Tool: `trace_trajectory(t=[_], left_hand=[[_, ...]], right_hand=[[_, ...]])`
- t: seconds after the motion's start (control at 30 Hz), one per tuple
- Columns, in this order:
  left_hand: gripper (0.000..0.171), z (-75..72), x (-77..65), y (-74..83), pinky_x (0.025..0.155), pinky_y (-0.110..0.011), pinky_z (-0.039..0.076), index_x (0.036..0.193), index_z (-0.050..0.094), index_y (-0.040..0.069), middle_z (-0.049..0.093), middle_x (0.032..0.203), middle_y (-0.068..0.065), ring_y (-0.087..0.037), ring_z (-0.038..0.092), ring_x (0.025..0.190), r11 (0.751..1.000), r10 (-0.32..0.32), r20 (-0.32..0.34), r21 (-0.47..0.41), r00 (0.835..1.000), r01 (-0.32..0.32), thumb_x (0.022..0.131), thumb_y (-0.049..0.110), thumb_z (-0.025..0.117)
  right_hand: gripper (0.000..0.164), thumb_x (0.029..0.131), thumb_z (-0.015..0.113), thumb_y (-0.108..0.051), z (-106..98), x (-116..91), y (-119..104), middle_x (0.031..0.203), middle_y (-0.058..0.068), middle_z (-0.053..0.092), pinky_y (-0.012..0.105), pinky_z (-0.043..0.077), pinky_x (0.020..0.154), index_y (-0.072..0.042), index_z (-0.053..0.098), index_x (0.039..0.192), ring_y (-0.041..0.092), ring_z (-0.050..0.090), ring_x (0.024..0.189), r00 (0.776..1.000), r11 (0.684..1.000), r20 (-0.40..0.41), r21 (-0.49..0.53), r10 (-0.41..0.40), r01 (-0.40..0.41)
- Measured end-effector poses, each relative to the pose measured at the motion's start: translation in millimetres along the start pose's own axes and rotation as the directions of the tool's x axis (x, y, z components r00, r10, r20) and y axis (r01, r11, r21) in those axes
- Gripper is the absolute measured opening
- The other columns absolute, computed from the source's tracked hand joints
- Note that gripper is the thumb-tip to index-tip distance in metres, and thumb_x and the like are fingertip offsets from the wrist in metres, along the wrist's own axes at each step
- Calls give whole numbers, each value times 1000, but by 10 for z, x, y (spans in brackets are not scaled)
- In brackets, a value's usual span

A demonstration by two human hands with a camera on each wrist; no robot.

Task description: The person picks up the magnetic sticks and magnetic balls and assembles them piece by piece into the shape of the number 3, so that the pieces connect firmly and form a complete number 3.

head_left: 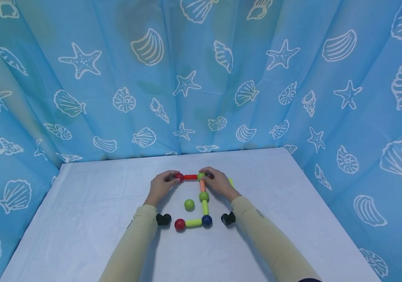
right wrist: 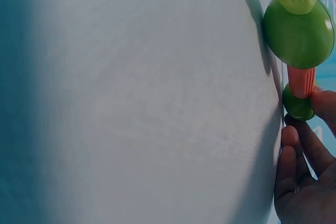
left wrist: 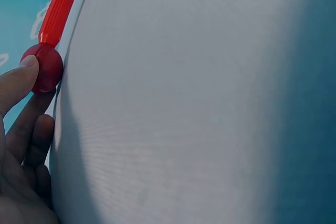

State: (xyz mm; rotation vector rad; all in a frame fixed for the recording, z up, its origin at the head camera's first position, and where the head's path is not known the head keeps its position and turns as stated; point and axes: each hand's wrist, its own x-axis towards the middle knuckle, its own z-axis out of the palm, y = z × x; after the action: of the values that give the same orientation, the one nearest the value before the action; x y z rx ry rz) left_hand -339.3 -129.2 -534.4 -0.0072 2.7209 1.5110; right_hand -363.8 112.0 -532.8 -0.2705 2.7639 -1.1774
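Observation:
My left hand [head_left: 161,185] pinches a dark red ball [left wrist: 50,69] between thumb and fingers. From that ball a red rod [head_left: 190,177] runs to a green ball [head_left: 201,176], which my right hand [head_left: 218,182] grips at the far corner. An orange rod [head_left: 202,186] leads from there toward me to a second green ball [head_left: 203,196]. A yellow-green rod [head_left: 205,207] joins it to a blue ball [head_left: 207,220]. Another yellow-green rod [head_left: 193,223] links the blue ball to a red ball [head_left: 180,224] at the near left.
A loose green ball [head_left: 189,204] lies inside the linked shape. Behind the right hand a yellow-green piece [head_left: 230,182] shows partly. The white table [head_left: 98,235] ends at a blue shell-print curtain [head_left: 194,102] on the far side. Black wrist-camera mounts [head_left: 163,219] sit under both wrists.

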Motion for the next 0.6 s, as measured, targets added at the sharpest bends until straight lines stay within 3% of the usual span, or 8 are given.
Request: trace_trajectory(t=[0.6], left_hand=[[37, -8, -17, 6, 110, -50, 43, 133, 68, 19, 66, 134, -6, -27, 57, 127, 1000, 2, 7, -4, 1000, -2, 96, 23, 72]], right_hand=[[39, 101, 64, -25, -21, -59, 1, 135, 5, 64, 44, 48, 105, -26, 61, 140, 25, 59, 121, 1000, 1000, -20, 3, -7, 7]])
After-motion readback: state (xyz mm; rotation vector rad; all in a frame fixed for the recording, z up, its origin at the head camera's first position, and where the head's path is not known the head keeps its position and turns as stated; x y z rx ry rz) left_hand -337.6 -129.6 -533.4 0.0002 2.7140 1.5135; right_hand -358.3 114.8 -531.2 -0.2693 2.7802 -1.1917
